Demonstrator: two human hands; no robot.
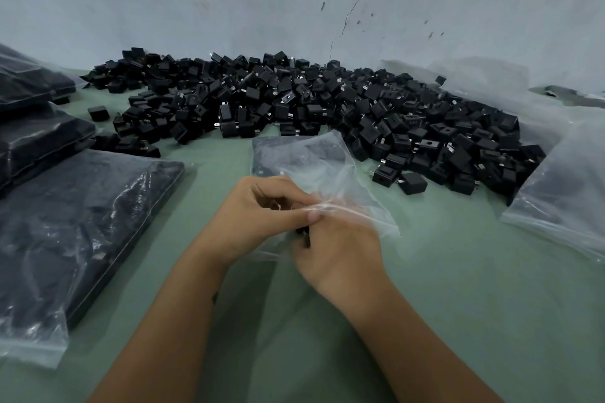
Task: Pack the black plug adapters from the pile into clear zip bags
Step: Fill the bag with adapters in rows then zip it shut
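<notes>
I am at the filling step: my left hand pinches the mouth of a thin clear plastic zip bag lying on the pale green surface, while my right hand curls round what looks like a small black plug adapter at the bag's opening, though blur hides the exact grip. The big heap of loose black plug adapters sits just beyond the bag against the grey wall, with filled bags to my left. Next, I judge, I must hold the mouth open and push the adapter well inside.
</notes>
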